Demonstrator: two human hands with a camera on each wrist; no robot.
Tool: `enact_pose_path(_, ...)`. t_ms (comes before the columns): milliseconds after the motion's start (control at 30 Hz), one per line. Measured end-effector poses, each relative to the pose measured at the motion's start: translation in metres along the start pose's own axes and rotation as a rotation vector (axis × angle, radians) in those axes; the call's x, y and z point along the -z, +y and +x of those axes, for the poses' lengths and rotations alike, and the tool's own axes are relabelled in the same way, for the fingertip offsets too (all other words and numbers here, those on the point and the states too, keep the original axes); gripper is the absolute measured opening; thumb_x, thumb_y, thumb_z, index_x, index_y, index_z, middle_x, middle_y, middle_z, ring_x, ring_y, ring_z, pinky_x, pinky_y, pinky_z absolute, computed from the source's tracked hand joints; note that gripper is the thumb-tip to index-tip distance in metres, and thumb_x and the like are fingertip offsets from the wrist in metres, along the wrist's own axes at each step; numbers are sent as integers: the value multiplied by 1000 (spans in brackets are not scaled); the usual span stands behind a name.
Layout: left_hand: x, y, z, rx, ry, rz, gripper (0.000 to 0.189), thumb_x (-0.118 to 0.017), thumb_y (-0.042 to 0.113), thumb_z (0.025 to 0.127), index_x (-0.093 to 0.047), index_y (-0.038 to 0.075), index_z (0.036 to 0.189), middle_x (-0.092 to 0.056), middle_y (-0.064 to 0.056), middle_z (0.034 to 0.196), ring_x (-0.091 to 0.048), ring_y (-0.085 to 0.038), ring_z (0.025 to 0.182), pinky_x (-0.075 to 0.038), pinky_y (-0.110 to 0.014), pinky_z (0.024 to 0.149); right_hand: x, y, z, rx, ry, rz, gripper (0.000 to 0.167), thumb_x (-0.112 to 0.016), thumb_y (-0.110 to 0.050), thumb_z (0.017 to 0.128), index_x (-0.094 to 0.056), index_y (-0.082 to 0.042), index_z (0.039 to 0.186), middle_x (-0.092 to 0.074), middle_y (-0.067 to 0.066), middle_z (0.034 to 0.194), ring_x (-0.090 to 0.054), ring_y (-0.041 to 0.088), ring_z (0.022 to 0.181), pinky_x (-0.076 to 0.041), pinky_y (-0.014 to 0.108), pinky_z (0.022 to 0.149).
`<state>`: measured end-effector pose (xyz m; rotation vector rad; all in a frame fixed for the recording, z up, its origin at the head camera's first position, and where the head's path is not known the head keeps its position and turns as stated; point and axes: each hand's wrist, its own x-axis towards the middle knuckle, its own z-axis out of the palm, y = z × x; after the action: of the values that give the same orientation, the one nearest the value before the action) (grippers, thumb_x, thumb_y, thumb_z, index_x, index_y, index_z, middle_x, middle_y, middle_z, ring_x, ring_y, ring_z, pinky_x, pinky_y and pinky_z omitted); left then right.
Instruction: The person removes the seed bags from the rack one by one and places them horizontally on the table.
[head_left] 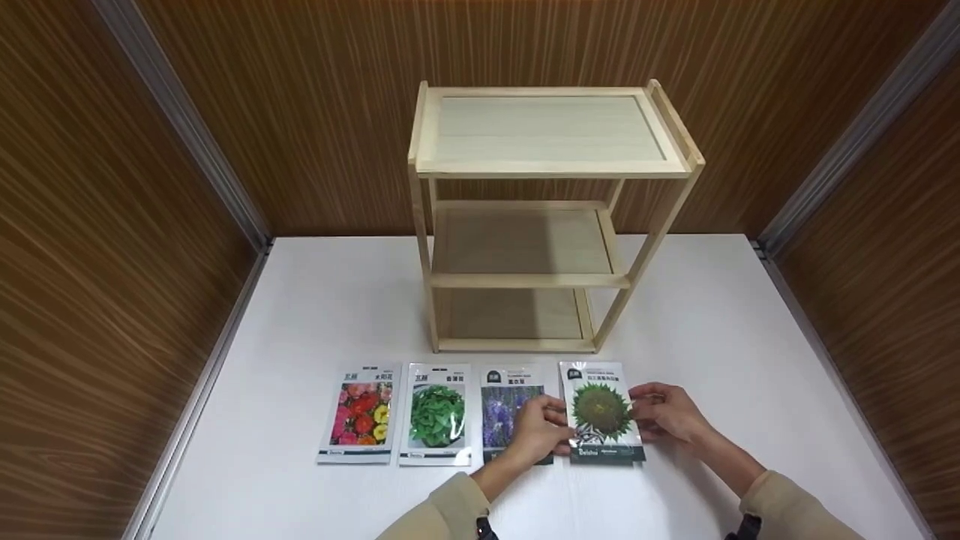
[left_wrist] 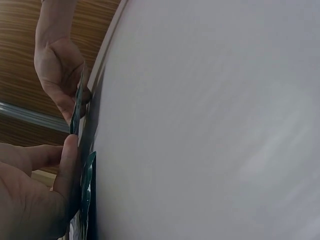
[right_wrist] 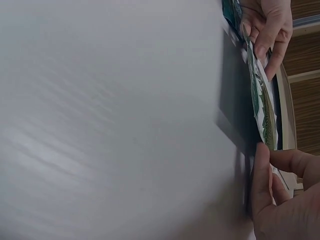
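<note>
A seed packet with a green sunflower head (head_left: pixel 600 409) is at the right end of a row of packets in the head view. My left hand (head_left: pixel 538 433) pinches its left edge and my right hand (head_left: pixel 673 412) pinches its right edge. Seen edge-on in the right wrist view, the sunflower packet (right_wrist: pixel 261 95) is raised a little off the white table, with a shadow beside it. Under my left hand lies a packet with purple flowers (head_left: pixel 499 416), partly covered by that hand. In the left wrist view, my left thumb (left_wrist: pixel 70 155) meets the packet's near edge.
Left of these lie a packet with green leaves (head_left: pixel 437 416) and one with red, pink and yellow flowers (head_left: pixel 364 416). Behind the row stands a three-tier wooden shelf (head_left: pixel 529 280) on the white table (head_left: pixel 315 300). Wood-grain panels (head_left: pixel 337 112) enclose the back and sides.
</note>
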<state>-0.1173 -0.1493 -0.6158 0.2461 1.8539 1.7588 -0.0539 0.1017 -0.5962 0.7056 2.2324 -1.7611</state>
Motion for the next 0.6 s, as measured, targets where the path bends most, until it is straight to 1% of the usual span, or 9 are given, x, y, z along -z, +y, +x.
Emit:
enact_pose_path(300,1,2,1,13,-16,4,38,-75,-14,83,-66,-6,119,-67,-9,91,-67,-13,61,-66,-31,57,2,0,1,14,-13,-2,46,-72,-2,93,-56,13,133,-72,1,95,-71,14,76,-65,27,62)
enact_pose_path(600,4,2,1,49,-33,18,39,-76,-10,85,-66,-5,122,-68,-9,95,-72,-14,72,-68,-34,60,5,0,1,2,-13,-75,47,-72,-7,94,-57,12,135,-75,1,96,-73,13,76,-64,28,62)
